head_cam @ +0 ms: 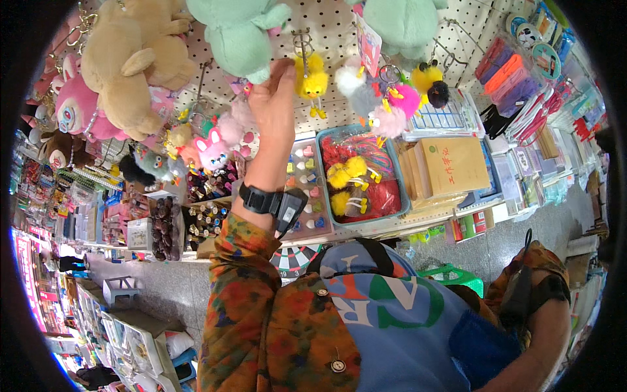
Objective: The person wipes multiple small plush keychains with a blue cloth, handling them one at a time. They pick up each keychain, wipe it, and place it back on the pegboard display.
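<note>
My left hand (274,100), with a black watch-like device strapped at its wrist, reaches up to the pegboard. It is right beside a yellow fluffy chick keychain (311,81) that hangs from a metal hook. Its fingertips are hidden, so I cannot tell whether they grip the keychain. A mint-green plush toy (240,39) hangs just above the hand. On the lower right, my right forearm (551,323) runs down past a dark wrist strap, beside blue cloth (485,348). The fingers of that hand cannot be seen.
Below the pegboard (328,24), a blue tray (406,196) holds more yellow chick keychains (350,171) and red packets. Beside it lie brown paper-covered notebooks (453,166). Fluffy keychains (387,120) and beige plush toys (122,63) hang around. A grey stool (120,289) stands in the aisle.
</note>
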`<state>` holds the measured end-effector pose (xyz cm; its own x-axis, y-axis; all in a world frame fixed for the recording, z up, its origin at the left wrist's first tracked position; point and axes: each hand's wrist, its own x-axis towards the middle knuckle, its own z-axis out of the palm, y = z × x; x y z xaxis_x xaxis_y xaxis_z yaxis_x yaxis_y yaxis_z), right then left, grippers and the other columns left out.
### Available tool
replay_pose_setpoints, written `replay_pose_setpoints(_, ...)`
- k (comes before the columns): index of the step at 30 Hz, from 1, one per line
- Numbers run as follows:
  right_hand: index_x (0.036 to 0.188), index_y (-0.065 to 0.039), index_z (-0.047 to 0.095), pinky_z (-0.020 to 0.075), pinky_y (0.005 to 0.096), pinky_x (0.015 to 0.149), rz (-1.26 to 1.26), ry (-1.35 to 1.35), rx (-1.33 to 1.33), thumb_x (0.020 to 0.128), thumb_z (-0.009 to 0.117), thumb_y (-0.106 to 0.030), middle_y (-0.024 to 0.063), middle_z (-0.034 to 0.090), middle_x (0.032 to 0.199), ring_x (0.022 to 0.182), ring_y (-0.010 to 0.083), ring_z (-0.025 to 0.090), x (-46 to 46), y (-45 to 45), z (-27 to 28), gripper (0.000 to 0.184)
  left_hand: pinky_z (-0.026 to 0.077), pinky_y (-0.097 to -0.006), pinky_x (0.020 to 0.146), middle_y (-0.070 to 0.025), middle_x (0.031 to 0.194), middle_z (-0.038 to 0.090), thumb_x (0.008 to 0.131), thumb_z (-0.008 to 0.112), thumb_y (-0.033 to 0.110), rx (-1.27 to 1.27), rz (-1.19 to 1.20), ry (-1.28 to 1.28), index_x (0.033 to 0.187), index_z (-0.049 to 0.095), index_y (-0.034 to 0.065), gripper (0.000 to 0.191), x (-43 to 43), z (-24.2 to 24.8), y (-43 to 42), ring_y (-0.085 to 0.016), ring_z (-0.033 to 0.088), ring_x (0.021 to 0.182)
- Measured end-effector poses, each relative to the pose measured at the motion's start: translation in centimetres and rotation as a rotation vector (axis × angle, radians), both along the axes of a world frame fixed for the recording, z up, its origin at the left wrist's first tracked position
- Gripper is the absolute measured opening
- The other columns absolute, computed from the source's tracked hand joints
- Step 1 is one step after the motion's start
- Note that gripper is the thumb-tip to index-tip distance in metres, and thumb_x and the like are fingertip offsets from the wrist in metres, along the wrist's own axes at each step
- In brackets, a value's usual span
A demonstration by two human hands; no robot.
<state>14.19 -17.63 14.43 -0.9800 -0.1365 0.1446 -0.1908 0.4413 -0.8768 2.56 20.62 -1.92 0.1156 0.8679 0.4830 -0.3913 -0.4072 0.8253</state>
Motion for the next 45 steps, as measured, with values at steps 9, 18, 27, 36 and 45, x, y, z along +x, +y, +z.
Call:
replay_pose_setpoints(9,0.114,0.001,0.057,0.0434,0.0346,0.089,0.062,-0.038,0.000,0.075,0.059,-0.018,0.0146,0.059,0.115,0.098,0.0291,0.058,-0.5,0.6,0.1,0.043,0.051,-0.0296,0.081,-0.0041,0.095,0.068,0.092,0.065,0.006,0.034,-0.026,0.484,0.104,0.068,0.0008,0.013,-4.5,-9.3,-5.5,-0.013,0.063,0.087)
replay_pose_setpoints(18,0.115,0.000,0.057,0.0438,0.0362,0.089,0.159,-0.067,0.107,0.075,0.059,-0.016,0.0146,0.059,0.117,0.098,0.0291,0.057,-0.3,0.3,0.2,0.043,0.052,-0.0377,0.073,-0.0138,0.092,0.062,0.081,0.069,0.007,0.231,-0.048,1.092,0.102,0.068,0.0063,0.020,-7.2,-16.2,-6.2,-0.031,0.064,0.085)
replay_pose_setpoints(27,0.101,0.001,0.056,0.0470,0.0400,0.075,-0.079,0.005,-0.097,0.074,0.065,-0.016,0.0162,0.058,0.100,0.087,0.0298,0.057,0.1,-0.3,-0.6,0.033,0.049,-0.0449,0.083,-0.0143,0.093,0.062,0.077,0.071,0.007,0.453,0.124,1.193,0.099,0.067,0.0062,0.022,-6.6,-17.9,-6.9,-0.036,0.061,0.091)
replay_pose_setpoints(36,0.071,-0.006,0.057,0.0421,0.0353,0.054,-0.290,0.264,0.072,0.078,0.068,-0.021,0.0050,0.051,0.069,0.060,0.0203,0.054,1.5,2.2,-1.5,0.020,0.049,-0.0442,0.080,-0.0136,0.087,0.060,0.076,0.071,0.008,0.418,0.151,1.116,0.089,0.067,0.0061,0.014,-7.2,-18.3,-7.2,-0.035,0.061,0.088)
replay_pose_setpoints(45,0.117,0.003,0.068,0.0420,0.0273,0.056,-0.345,0.426,0.004,0.095,0.063,-0.020,0.0141,0.065,0.093,0.072,0.0168,0.061,5.5,3.8,-5.1,0.032,0.050,-0.0439,0.075,-0.0122,0.089,0.062,0.077,0.072,0.005,0.384,0.108,1.083,0.088,0.068,0.0056,0.012,-7.4,-18.6,-7.3,-0.034,0.062,0.086)
